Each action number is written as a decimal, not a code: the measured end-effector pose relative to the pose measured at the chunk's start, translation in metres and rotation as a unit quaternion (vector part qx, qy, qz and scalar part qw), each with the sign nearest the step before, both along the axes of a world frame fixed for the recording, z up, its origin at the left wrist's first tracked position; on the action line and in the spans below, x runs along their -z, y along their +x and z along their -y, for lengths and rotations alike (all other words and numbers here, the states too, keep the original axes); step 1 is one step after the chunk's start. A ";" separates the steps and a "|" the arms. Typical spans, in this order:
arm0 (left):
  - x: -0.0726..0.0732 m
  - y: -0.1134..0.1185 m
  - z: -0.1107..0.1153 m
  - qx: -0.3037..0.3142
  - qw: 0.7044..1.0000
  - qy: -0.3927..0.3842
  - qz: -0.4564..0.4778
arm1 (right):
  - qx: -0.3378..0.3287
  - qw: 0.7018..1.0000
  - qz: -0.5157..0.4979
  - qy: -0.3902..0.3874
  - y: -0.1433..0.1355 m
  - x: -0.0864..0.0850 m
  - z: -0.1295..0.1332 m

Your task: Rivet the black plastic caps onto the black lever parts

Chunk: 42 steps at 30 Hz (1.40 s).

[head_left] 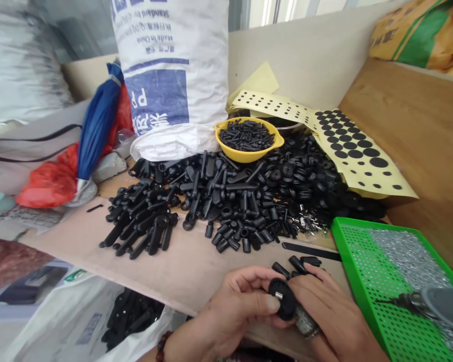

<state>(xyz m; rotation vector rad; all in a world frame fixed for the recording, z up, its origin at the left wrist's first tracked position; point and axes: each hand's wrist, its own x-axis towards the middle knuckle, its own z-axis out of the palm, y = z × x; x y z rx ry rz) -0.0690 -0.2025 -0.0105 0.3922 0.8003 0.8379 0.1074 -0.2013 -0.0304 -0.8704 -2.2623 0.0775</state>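
My left hand pinches a round black disc near the table's front edge, its thumb beside a small metal piece on the disc's face. From the right, my right hand is closed against the same disc, with a grey patterned cylindrical piece under its fingers. Several black cylindrical pieces lie just beyond both hands. Farther back is a pile of black handle-like parts, short black tubes and small metal bits.
A green perforated tray of small silvery pieces stands at the right, a power driver over it. Behind the pile are a yellow bowl of black screws, a white sack and yellow sticker sheets. A blue umbrella leans left.
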 end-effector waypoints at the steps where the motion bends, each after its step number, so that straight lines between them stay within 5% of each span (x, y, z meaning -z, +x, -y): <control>1: -0.001 -0.002 0.000 0.005 1.000 -0.004 0.000 | 0.005 1.000 -0.003 -0.007 -0.001 0.003 0.001; 6: -0.001 -0.010 0.005 0.010 1.000 -0.009 -0.003 | 0.018 1.000 -0.014 -0.013 -0.007 0.014 0.008; 13: 0.004 -0.014 0.013 -0.041 0.998 -0.006 -0.041 | 0.018 1.000 0.002 0.023 -0.017 0.007 0.009; 26: 0.013 -0.046 0.043 -0.119 0.983 -0.036 -0.134 | -0.022 0.999 -0.003 -0.047 -0.055 0.029 0.026; 36: 0.034 -0.049 0.048 -0.128 0.974 -0.031 -0.183 | -0.018 0.985 0.026 -0.169 -0.057 0.041 0.033; 42: 0.039 -0.045 0.041 -0.095 0.975 -0.017 -0.199 | -0.037 0.930 -0.008 -0.365 -0.043 0.039 0.030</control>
